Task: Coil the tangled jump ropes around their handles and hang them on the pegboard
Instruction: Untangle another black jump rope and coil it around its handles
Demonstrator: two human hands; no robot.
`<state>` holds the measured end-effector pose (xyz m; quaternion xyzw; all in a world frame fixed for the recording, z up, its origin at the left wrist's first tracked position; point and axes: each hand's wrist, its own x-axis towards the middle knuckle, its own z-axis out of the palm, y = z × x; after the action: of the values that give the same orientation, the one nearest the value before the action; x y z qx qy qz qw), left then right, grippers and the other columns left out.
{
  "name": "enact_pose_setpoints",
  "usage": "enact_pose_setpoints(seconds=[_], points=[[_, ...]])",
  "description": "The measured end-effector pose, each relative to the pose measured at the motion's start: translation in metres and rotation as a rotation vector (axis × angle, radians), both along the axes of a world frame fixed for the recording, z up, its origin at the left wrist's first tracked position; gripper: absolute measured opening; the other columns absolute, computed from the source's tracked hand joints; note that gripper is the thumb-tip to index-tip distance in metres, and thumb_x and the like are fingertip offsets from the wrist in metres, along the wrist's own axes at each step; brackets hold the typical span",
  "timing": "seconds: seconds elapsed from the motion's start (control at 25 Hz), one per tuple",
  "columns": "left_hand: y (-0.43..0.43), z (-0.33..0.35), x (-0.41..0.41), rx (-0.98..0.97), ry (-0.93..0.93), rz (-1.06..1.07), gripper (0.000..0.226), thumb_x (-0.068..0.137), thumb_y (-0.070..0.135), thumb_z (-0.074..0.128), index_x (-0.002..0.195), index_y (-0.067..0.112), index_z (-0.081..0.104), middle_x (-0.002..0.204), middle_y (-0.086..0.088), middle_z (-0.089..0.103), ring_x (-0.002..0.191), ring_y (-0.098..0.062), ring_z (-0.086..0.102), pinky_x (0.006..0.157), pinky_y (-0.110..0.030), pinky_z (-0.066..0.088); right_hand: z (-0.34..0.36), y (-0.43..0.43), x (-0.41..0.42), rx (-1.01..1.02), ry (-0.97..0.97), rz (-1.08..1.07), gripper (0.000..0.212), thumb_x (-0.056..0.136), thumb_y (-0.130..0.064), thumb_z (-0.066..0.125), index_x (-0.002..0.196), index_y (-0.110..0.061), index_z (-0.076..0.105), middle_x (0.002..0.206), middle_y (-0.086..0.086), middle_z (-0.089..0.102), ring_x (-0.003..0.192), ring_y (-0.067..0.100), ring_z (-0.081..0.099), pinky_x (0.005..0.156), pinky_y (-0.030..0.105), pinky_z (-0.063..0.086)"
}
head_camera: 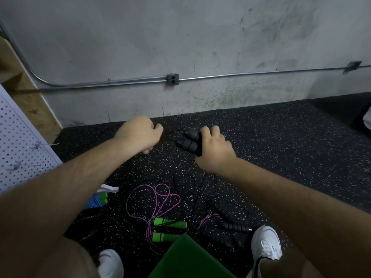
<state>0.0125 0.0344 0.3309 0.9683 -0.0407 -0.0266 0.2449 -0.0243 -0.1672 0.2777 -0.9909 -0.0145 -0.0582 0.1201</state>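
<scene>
My right hand [215,149] grips a pair of black ribbed jump-rope handles [188,140] held side by side above the floor. A thin black cord [172,131] runs from them to my left hand [140,135], whose curled fingers pinch it. On the floor below lie a purple rope [160,194] with two green handles [170,223], and a tangle of thin black cord around more black ribbed handles [232,226]. The white pegboard [18,141] leans at the far left.
Speckled black rubber flooring [281,141] meets a grey concrete wall with a metal conduit [120,82] and an outlet box [172,79]. A blue-and-green handle [97,200] lies by the pegboard's foot. My white shoes [266,243] and a green cloth [186,257] are at the bottom.
</scene>
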Motion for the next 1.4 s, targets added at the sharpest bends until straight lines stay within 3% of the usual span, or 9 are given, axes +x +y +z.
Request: enact_pose_setpoints(seconds=[0.12,0.2,0.28,0.48,0.84,1.04,1.16,1.28,1.4], points=[[0.0,0.002,-0.013,0.207,-0.299,-0.285,0.036,0.09,0.036,0.059,0.118,0.013,0.058,0.116,-0.005,0.061,0.106,-0.02,0.06,0.084,-0.032,0.049,0.005,0.001,0.0,-0.202,-0.065,0.061,0.067,0.079,-0.032,0.071,0.134,-0.016,0.035,0.128,0.01,0.041,0.116,0.032,0.048,0.097,0.048,0.043],[-0.007,-0.008,-0.017,0.323,-0.285,-0.533,0.087,0.082,0.039,0.066,0.155,0.016,0.024,0.152,-0.003,0.031,0.14,-0.019,0.032,0.118,-0.038,0.027,0.011,0.007,-0.001,-0.223,-0.092,0.089,0.067,0.079,-0.033,0.071,0.133,-0.014,0.036,0.13,0.011,0.043,0.12,0.032,0.047,0.099,0.048,0.041],[-0.014,-0.025,-0.017,0.454,-0.378,-0.601,0.105,0.079,0.043,0.067,0.16,0.014,0.006,0.156,-0.003,0.023,0.145,-0.02,0.022,0.123,-0.037,0.015,0.016,0.016,-0.002,-0.241,-0.113,0.117,0.065,0.081,-0.034,0.069,0.133,-0.011,0.037,0.131,0.011,0.044,0.122,0.032,0.045,0.101,0.048,0.04],[-0.014,-0.036,0.002,0.468,-0.561,-0.481,0.064,0.078,0.037,0.074,0.131,0.011,0.046,0.121,-0.005,0.05,0.115,-0.024,0.05,0.103,-0.038,0.04,0.019,0.023,-0.002,-0.229,-0.162,0.115,0.06,0.081,-0.044,0.061,0.13,-0.015,0.043,0.128,0.007,0.05,0.117,0.033,0.047,0.098,0.048,0.039],[-0.004,-0.043,0.006,0.404,-0.503,-0.431,0.063,0.079,0.055,0.062,0.128,0.018,0.047,0.118,0.001,0.056,0.11,-0.02,0.054,0.105,-0.038,0.041,0.007,0.008,0.008,0.037,-0.18,0.189,0.05,0.081,-0.022,0.063,0.126,-0.009,0.048,0.118,0.008,0.047,0.105,0.027,0.04,0.099,0.038,0.038],[0.001,-0.037,0.003,0.386,-0.613,-0.586,0.098,0.085,0.082,0.033,0.159,0.021,0.018,0.141,-0.002,0.05,0.126,-0.021,0.048,0.112,-0.041,0.038,0.017,0.011,0.003,0.092,-0.254,0.222,0.061,0.079,-0.023,0.075,0.13,-0.005,0.046,0.123,0.009,0.05,0.113,0.027,0.044,0.101,0.035,0.036],[0.004,-0.03,0.006,0.389,-0.572,-0.634,0.084,0.088,0.084,0.018,0.158,0.042,-0.002,0.122,-0.002,0.053,0.104,-0.018,0.055,0.09,-0.037,0.051,0.023,0.014,-0.006,0.282,-0.269,0.193,0.078,0.075,-0.023,0.085,0.137,-0.006,0.041,0.134,0.009,0.041,0.12,0.025,0.046,0.101,0.035,0.043],[0.005,-0.017,0.003,0.313,-0.502,-0.577,0.067,0.09,0.077,0.023,0.149,0.06,-0.004,0.106,0.003,0.047,0.086,-0.011,0.048,0.066,-0.022,0.039,0.019,0.011,-0.003,0.67,-0.258,0.044,0.1,0.073,-0.021,0.089,0.149,-0.011,0.025,0.147,0.006,0.027,0.129,0.019,0.042,0.104,0.03,0.044],[0.011,-0.01,0.003,0.244,-0.454,-0.503,0.065,0.086,0.076,0.024,0.145,0.066,-0.002,0.099,0.008,0.04,0.084,-0.008,0.044,0.058,-0.016,0.028,0.007,0.017,0.007,0.787,-0.058,-0.022,0.082,0.078,-0.028,0.084,0.145,-0.013,0.039,0.14,0.002,0.046,0.123,0.014,0.051,0.091,0.019,0.045]])
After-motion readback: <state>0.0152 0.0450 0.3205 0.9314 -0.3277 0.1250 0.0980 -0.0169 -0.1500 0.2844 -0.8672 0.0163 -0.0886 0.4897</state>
